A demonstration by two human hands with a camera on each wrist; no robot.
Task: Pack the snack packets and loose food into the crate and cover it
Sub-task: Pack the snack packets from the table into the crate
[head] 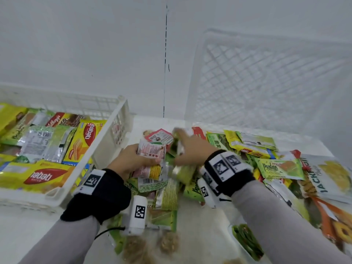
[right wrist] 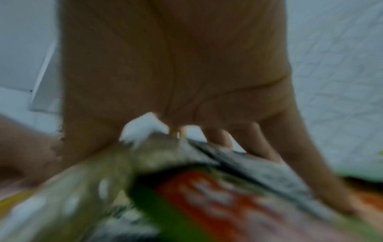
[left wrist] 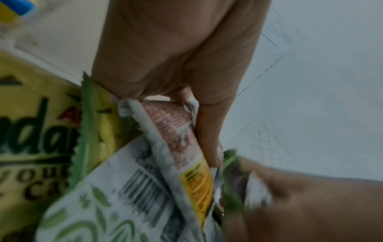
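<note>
Left hand (head: 131, 159): thumb and fingers curled round a pink-and-white snack packet (head: 151, 150), with a second pink-and-yellow packet (head: 150, 171) under the palm. In the left wrist view the thumb lies pressed along the packet's printed face, so the grip is firm.

Right hand (head: 192, 147): fingers closed on a green packet (head: 181, 164), lifted off the heap. Heavily blurred; how many packets it carries I cannot tell.

Both hands sit over the loose pile of packets (head: 247, 149) on the white table (head: 200, 216), just right of the white crate (head: 114, 130), which is already part filled with yellow wafer packs (head: 83, 141).

Orientation: the pink-and-white packet's long axis runs roughly left–right, one end toward the crate. The green packet runs near–far and stands tilted.

Risks, as judged:
- Slick foil and stacked packets in one hand; the lower one may slide out in transit.
- A packet end could catch the crate's near wall.
- A sleeve could drag neighbours off the heap.

The lattice crate (head: 276, 82) leaning on the wall, presumably the cover, is not yet used.
</note>
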